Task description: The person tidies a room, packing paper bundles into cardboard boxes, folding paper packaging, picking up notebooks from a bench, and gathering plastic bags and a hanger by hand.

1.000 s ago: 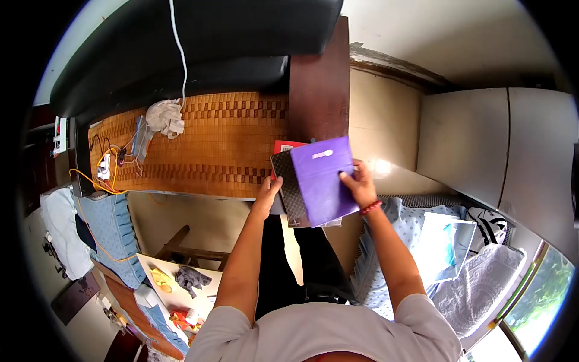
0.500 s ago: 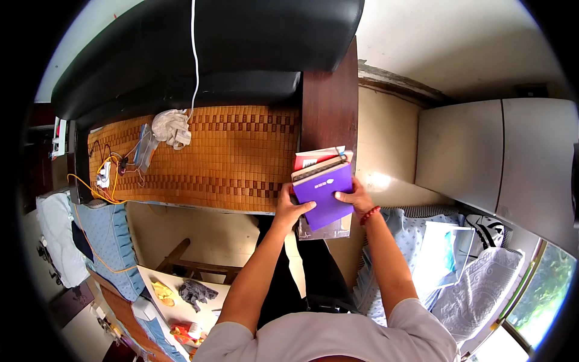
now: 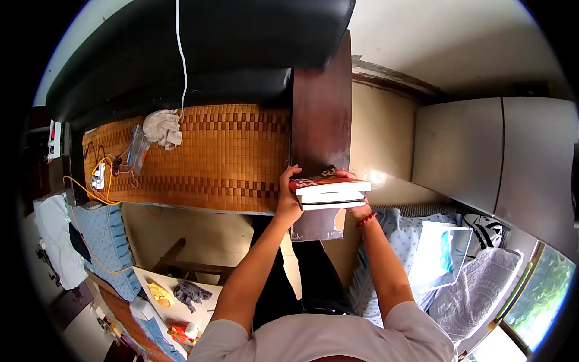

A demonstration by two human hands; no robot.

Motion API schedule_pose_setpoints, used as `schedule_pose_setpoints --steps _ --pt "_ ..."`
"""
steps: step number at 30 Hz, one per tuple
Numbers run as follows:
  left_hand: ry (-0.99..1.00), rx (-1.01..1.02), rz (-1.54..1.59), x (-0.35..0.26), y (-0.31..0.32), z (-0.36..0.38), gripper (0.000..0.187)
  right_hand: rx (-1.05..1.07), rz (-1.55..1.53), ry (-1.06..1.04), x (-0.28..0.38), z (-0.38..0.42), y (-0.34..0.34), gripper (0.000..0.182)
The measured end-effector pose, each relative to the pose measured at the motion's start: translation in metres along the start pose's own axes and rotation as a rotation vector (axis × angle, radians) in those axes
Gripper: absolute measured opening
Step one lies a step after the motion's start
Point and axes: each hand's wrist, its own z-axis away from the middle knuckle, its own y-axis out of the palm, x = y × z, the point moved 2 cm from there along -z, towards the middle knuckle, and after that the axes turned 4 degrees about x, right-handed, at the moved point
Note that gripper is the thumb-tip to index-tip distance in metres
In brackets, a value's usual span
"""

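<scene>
A small stack of books [image 3: 333, 198] is held between my two hands above the dark wooden armrest [image 3: 322, 120]. On top lies a book with a red cover, its white page edges turned towards me. Below it are more pages and a dark cover edge. My left hand [image 3: 289, 202] grips the stack's left side, thumb near the top corner. My right hand [image 3: 360, 210], below a red bead bracelet [image 3: 366, 219], holds the right side, with its fingers partly hidden behind the books. The purple cover does not show.
Left of the armrest is a sofa seat with a woven mat [image 3: 229, 151], bearing a crumpled cloth [image 3: 163, 128] and a power strip [image 3: 98, 176] with cables. A grey refrigerator [image 3: 458, 145] lies to the right. A low table [image 3: 211, 292] with cloths is at lower left.
The books have been tipped and turned: the purple cover faced up before, and now a red cover is on top with page edges towards me. Both hands have shifted their hold.
</scene>
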Motion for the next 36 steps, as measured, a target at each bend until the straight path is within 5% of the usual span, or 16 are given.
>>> schedule_pose_setpoints --steps 7,9,10,13,14,17,21,23,25,28,36 --pt "0.089 -0.005 -0.018 0.018 0.012 0.004 0.063 -0.087 0.128 -0.023 0.011 -0.002 0.000 0.050" --pt "0.082 0.042 -0.008 0.017 0.013 0.009 0.058 -0.107 0.122 -0.167 0.001 -0.001 -0.002 0.048" --pt "-0.014 0.058 0.253 0.028 0.015 0.008 0.069 -0.100 0.198 -0.142 -0.010 -0.001 -0.004 0.043" --pt "0.012 0.033 0.079 0.031 0.012 0.010 0.056 -0.123 0.001 -0.057 -0.019 -0.001 -0.004 0.041" --pt "-0.119 0.078 0.153 0.056 0.010 0.006 0.057 -0.077 0.045 0.009 -0.016 0.000 -0.006 0.045" --pt "0.191 0.100 -0.279 0.001 -0.005 -0.003 0.058 0.126 0.327 0.290 0.012 0.000 -0.015 0.067" --pt "-0.362 0.000 0.152 0.009 0.004 0.000 0.066 -0.158 -0.290 0.412 0.046 -0.010 0.007 0.059" --pt "-0.476 -0.009 0.005 0.023 0.001 -0.002 0.078 -0.128 -0.343 0.647 0.021 -0.009 0.002 0.055" --pt "-0.548 0.001 -0.243 0.018 -0.005 0.003 0.087 -0.157 -0.407 0.692 0.004 -0.003 0.013 0.053" --pt "-0.583 0.019 -0.221 0.009 -0.016 0.008 0.089 -0.108 -0.601 0.680 0.014 0.007 0.034 0.055" --pt "-0.504 -0.071 -0.053 0.011 -0.035 0.024 0.084 -0.130 -0.553 0.596 0.040 0.003 0.062 0.063"
